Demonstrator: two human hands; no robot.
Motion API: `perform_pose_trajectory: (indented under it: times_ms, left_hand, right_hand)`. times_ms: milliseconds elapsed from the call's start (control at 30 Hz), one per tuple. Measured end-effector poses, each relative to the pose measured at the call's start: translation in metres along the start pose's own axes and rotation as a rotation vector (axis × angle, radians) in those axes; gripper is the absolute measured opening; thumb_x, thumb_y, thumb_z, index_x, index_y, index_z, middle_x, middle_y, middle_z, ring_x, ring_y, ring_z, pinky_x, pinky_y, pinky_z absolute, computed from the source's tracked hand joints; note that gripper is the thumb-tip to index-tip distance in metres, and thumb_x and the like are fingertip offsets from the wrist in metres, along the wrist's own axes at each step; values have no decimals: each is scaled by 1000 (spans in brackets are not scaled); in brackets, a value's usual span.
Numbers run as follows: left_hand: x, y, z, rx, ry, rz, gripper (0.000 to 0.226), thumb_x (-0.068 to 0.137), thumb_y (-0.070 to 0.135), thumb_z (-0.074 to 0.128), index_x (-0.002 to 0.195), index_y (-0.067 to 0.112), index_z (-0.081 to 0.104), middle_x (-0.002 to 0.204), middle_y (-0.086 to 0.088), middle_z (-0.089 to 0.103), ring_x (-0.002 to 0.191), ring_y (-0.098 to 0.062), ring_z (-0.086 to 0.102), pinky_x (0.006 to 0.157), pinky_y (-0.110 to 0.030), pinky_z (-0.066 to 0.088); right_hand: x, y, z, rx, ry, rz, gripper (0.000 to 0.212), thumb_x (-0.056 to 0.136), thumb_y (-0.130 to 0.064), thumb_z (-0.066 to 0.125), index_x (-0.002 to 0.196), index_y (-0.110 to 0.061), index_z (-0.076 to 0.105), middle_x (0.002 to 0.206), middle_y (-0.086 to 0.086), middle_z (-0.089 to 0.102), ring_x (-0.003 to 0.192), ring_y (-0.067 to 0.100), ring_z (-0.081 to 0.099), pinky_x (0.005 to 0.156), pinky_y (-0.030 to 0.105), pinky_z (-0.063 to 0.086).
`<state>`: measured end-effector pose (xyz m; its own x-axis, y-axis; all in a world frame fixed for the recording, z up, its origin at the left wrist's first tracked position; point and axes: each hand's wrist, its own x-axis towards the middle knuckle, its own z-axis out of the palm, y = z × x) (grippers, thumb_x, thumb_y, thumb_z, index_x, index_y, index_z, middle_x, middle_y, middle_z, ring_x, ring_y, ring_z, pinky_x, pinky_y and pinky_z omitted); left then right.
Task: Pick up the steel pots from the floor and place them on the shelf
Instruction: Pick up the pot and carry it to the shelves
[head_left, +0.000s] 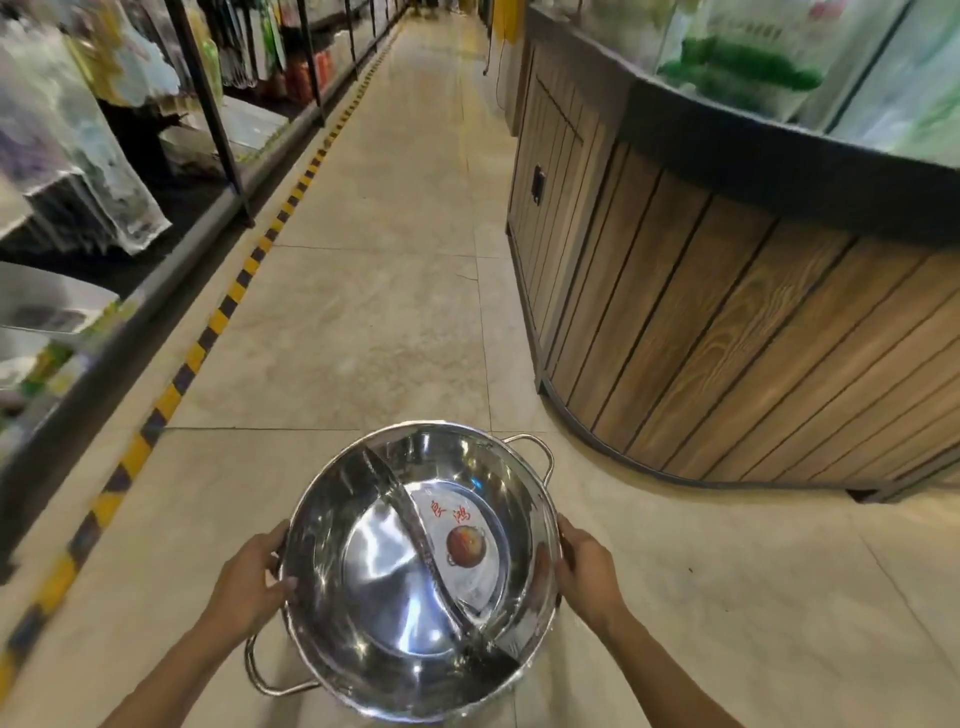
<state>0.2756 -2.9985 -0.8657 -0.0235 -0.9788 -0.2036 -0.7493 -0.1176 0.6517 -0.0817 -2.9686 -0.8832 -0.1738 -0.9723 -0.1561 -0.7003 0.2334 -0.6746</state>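
A shiny steel pot with a curved divider and a round sticker inside is held above the floor at the bottom centre of the head view. My left hand grips its left rim, thumb over the edge. My right hand grips the right rim. The pot has two loop handles, one at the upper right and one at the lower left. The shelf runs along the left side, its lower tiers blurred and packed with wrapped goods.
A tiled aisle floor stretches ahead, with a yellow-and-black striped strip along the shelf base. A curved wooden-panelled counter with glass tanks on top stands on the right. Dark shelf posts rise on the left.
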Motion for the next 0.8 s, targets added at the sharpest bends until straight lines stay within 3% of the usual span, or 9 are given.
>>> perform_pose_trajectory:
  times_ms: [133,233,300,367,433,567,667,733,800]
  left_hand:
    - [-36,63,-116,-55,74,-58,93,50,62,60,131,19,48,104,-17,64,82,-31,60,68,-35,44]
    - [-80,101,-204,-125,117,-163,79,56,31,62,132,16,50,104,-13,64,76,-26,61,71,-34,48]
    - [-125,124,-261,-182,177,-185,74,52,33,63,124,43,53,102,-8,62,66,-19,60,68,-26,47]
    - [-179,147,-315,-229,206,-255,74,45,51,67,116,59,49,112,-12,61,84,-22,66,75,-31,50]
    - [-235,172,-361,-258,251,-312,83,43,60,71,122,40,54,125,-19,58,107,-20,63,84,-20,50]
    - [-343,211,-418,-312,506,-517,71,50,22,71,119,7,60,125,-25,57,114,-31,57,97,-21,44]
    - [-413,212,-441,-359,580,-633,63,66,-5,74,125,-2,52,123,-24,60,95,-1,65,73,6,37]
    - [-466,213,-443,-385,643,-735,62,64,-1,75,122,-7,54,113,-28,64,85,5,67,76,-7,45]
    - [-524,219,-439,-405,793,-815,69,63,5,74,127,-4,50,117,-27,62,105,-27,64,88,-37,46]
  right_hand:
    - [3,-112,-77,-42,-28,-94,27,89,-23,56,116,-26,59,96,7,69,76,17,55,55,13,31]
    - [-3,-207,-131,-17,-66,-183,28,88,-23,56,115,-30,59,94,-1,69,76,11,55,59,5,32]
    - [-12,-273,-162,-29,-124,-252,26,89,-23,55,114,-30,59,92,-2,69,77,11,57,61,9,38]
    - [-27,-338,-188,-67,-193,-327,28,90,-24,53,117,-29,58,89,-3,66,77,12,56,62,11,38]
    - [-45,-398,-209,-97,-266,-405,26,89,-26,53,115,-28,59,82,-4,61,73,13,53,58,10,35]
    - [-92,-496,-227,-114,-437,-582,25,90,-21,51,112,-23,63,86,13,67,76,25,59,67,32,47]
    - [-134,-553,-219,-103,-554,-750,34,90,-14,51,118,-29,61,85,10,67,77,22,58,62,25,38]
    - [-165,-585,-210,-71,-610,-855,33,87,-13,56,116,-28,64,84,-1,66,81,18,61,59,11,37]
    - [-203,-613,-196,-50,-698,-967,35,83,-13,63,117,-23,64,97,0,70,91,18,65,68,11,41]
